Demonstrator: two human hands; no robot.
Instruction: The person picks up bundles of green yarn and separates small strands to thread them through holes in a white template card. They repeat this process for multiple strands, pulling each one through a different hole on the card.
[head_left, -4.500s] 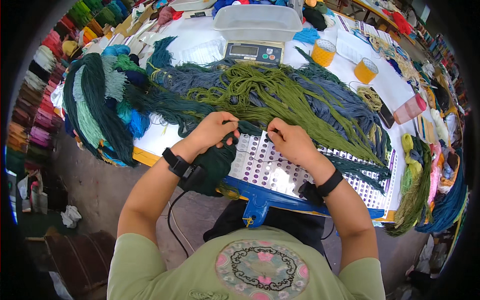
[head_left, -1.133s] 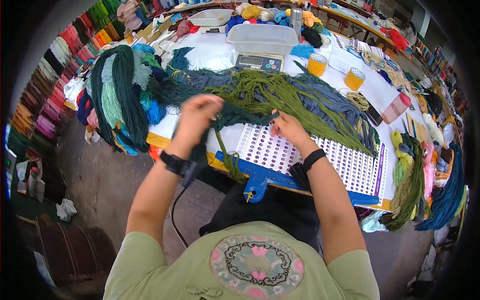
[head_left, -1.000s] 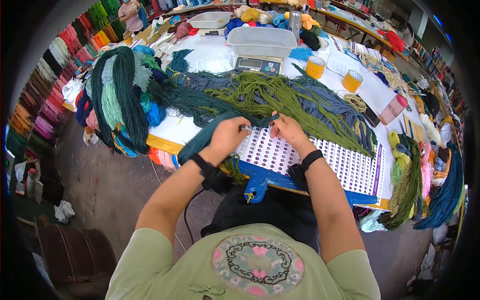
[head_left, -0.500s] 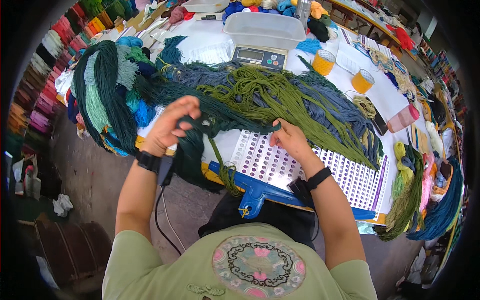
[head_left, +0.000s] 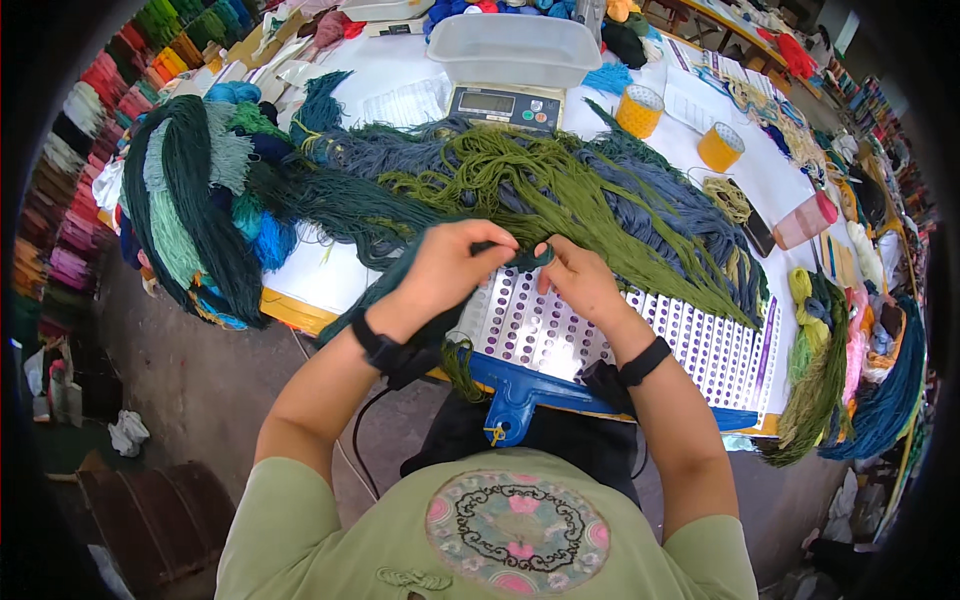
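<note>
My left hand (head_left: 447, 262) and my right hand (head_left: 580, 280) are close together over the near edge of the table. Between them runs a dark green yarn strand (head_left: 527, 259), pinched at both ends by thumb and fingers. More of the dark green yarn hangs beneath my left wrist. Behind my hands, a heap of olive green yarn (head_left: 560, 190) lies across blue-grey yarn (head_left: 655, 215). A white perforated card (head_left: 535, 335) with rows of holes sits under my hands, with a large blue clip (head_left: 512, 405) at its front edge.
A digital scale (head_left: 505, 107) bearing a clear plastic tub (head_left: 515, 50) stands behind the yarn. Two yellow tape rolls (head_left: 638, 112), a phone (head_left: 760, 232) and a pink roll (head_left: 805, 220) lie to the right. Yarn skeins (head_left: 180, 200) hang over the left edge.
My left hand has moved right and slightly down, from loosely curled apart to pinching the dark green yarn beside my right hand. My right hand stays nearly in place.
</note>
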